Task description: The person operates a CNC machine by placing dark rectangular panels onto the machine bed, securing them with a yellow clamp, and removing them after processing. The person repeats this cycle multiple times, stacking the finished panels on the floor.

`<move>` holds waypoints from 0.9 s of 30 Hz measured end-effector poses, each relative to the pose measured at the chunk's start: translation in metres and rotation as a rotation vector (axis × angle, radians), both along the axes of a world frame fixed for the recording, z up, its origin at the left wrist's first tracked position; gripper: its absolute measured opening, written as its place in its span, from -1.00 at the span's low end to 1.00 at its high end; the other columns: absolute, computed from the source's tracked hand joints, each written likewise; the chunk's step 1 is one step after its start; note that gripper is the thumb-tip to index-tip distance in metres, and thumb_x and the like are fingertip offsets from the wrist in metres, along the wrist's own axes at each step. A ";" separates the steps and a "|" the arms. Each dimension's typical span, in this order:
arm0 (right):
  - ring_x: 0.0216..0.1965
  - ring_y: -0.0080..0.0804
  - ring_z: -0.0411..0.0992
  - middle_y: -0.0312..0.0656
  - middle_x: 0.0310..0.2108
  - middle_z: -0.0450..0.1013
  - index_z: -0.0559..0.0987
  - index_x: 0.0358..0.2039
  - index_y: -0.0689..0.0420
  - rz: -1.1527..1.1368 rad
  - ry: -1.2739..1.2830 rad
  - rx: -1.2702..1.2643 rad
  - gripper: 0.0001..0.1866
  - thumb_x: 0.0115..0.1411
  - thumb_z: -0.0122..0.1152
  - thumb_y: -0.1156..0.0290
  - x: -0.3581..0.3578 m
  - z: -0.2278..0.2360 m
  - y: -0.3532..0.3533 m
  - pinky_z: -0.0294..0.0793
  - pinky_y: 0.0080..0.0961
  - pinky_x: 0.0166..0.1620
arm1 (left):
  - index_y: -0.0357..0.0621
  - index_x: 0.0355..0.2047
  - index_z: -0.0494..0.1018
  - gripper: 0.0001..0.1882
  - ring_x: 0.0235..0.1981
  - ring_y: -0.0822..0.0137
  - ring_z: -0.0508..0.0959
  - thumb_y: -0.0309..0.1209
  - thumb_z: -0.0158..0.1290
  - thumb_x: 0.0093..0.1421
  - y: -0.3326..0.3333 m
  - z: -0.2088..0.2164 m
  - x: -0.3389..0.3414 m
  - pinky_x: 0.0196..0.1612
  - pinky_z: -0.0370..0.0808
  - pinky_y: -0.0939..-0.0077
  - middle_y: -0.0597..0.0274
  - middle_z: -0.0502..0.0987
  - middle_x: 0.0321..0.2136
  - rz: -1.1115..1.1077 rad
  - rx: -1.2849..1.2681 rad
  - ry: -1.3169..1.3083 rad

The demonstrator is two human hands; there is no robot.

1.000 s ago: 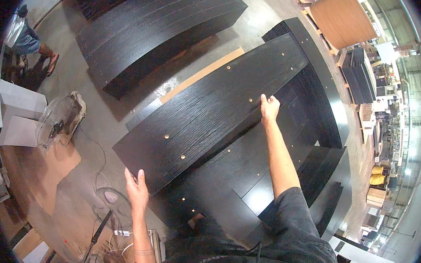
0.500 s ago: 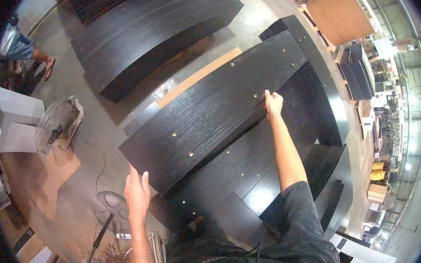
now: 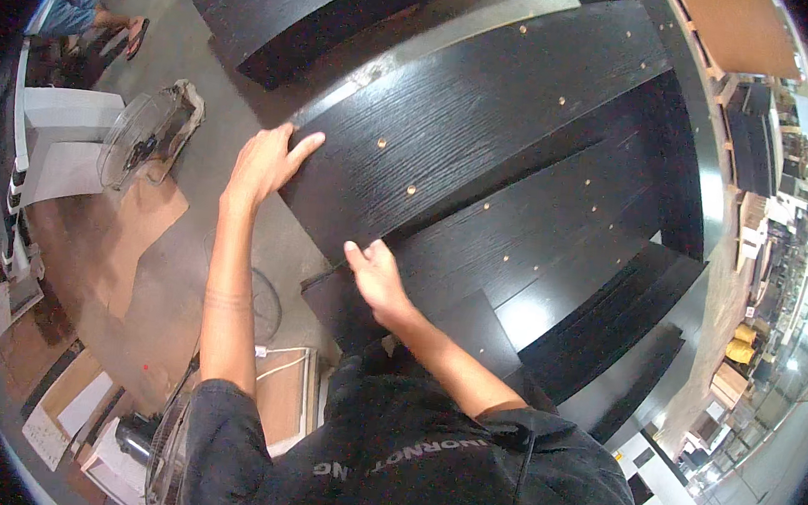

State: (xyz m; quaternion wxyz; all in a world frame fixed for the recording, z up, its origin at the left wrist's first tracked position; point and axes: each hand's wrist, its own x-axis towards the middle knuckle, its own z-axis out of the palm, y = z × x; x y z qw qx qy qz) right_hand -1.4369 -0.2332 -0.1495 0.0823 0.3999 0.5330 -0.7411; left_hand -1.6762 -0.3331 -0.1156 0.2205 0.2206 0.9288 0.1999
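Note:
A long black wood-grain panel (image 3: 491,107), dotted with several small brass-coloured holes, lies over a lower stack. My left hand (image 3: 261,165) is at its left end, with the thumb lying apart over the top face and the other fingers at the edge. My right hand (image 3: 378,281) is closed at the panel's near left corner, its fingertips partly hidden beneath the edge. Just below lies another black panel (image 3: 549,216) with similar holes.
A second black stack (image 3: 299,16) stands at the far left. A floor fan (image 3: 147,137) and cardboard (image 3: 106,239) lie to my left. At the upper left show a person's leg and sandal (image 3: 136,39). Smaller black boards (image 3: 608,311) are stacked at right.
My right hand has left the panel's long near edge and come to its near left corner. My left hand has moved farther up along the panel's end. The view has shifted.

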 end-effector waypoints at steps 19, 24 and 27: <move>0.31 0.15 0.25 0.32 0.25 0.29 0.28 0.24 0.57 -0.256 -0.441 1.324 -0.19 0.25 0.36 0.15 0.176 -0.159 0.228 0.16 -0.14 0.39 | -0.42 0.34 0.17 -0.25 0.23 -0.03 0.43 0.02 -0.04 0.44 -0.157 -0.172 0.231 0.32 0.29 0.21 -0.19 0.42 0.22 0.819 0.066 -0.079; -0.16 -0.42 0.42 -0.08 -0.16 0.50 0.49 -0.15 0.36 -0.376 -0.427 0.740 -0.53 0.27 0.39 0.16 0.201 -0.183 0.274 0.45 -0.39 -0.07 | -0.52 0.31 0.17 -0.19 0.26 0.05 0.37 0.07 -0.06 0.44 -0.106 -0.181 0.370 0.35 0.19 0.29 -0.24 0.37 0.24 0.953 -0.030 -0.577; -0.25 -0.45 0.45 -0.17 -0.29 0.53 0.53 -0.21 0.32 -0.467 -0.328 0.663 -0.61 0.26 0.41 0.22 0.208 -0.195 0.283 0.49 -0.41 -0.16 | -0.54 0.22 0.30 -0.26 0.18 0.08 0.46 0.04 -0.09 0.46 -0.105 -0.202 0.387 0.29 0.29 0.30 -0.20 0.48 0.15 0.941 0.234 -0.520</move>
